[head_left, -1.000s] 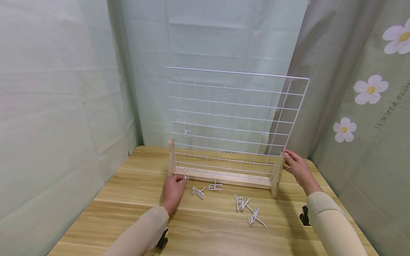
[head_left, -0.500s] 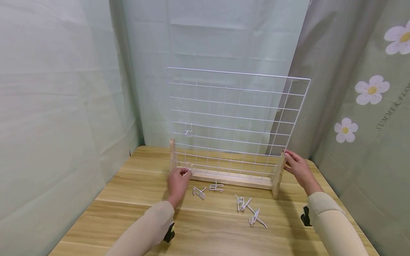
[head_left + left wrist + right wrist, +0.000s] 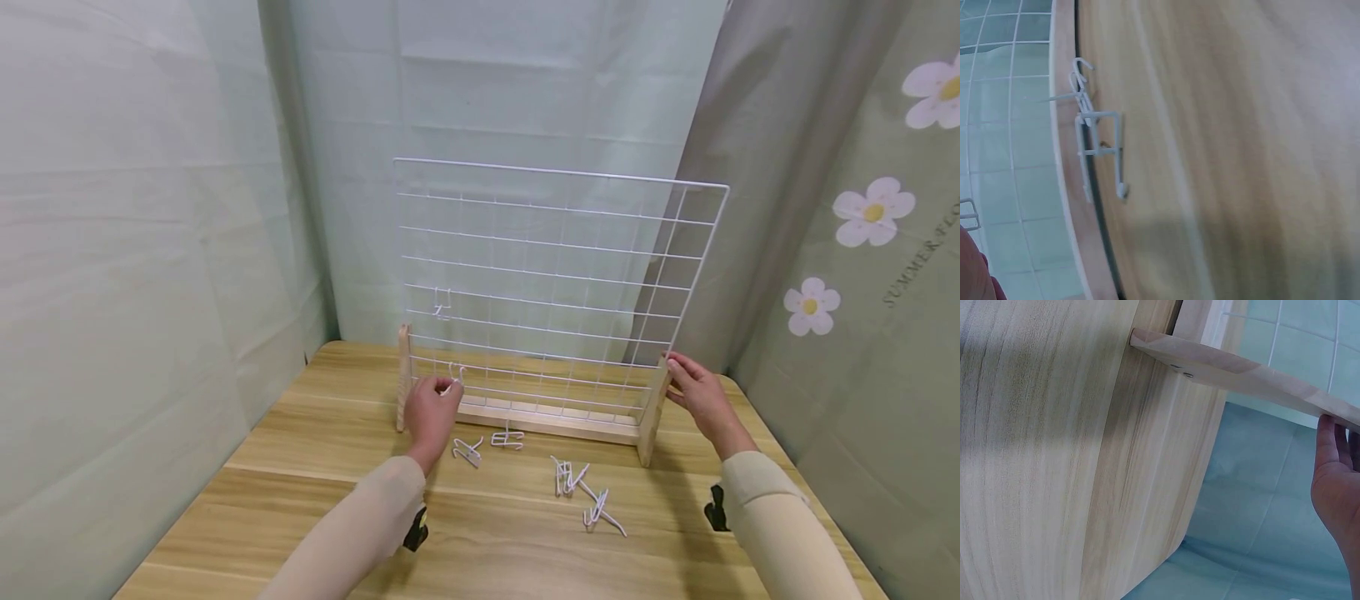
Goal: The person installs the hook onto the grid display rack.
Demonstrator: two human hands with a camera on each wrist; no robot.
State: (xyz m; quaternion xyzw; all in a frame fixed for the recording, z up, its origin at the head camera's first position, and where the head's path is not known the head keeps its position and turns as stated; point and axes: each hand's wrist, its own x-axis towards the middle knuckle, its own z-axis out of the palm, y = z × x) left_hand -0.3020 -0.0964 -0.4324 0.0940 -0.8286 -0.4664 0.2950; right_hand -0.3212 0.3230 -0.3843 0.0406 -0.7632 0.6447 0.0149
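My left hand pinches a white wire hook close in front of the lower left part of a white wire grid panel. In the left wrist view only the fingertips show at the left edge, with the hook's wire end just above them. The panel stands in a wooden base with an upright post at each side. My right hand holds the top of the right wooden post, its fingers against the post's outer side. Another hook hangs on the grid, left of its middle.
Several loose white hooks lie on the wooden table: one hook near the left hand, one hook against the base, and a small cluster of hooks further right. Pale curtains enclose the table on the sides and back.
My left hand has risen from the table by the left post, moving up and right with the hook to the lower grid. The right hand stays on the post.
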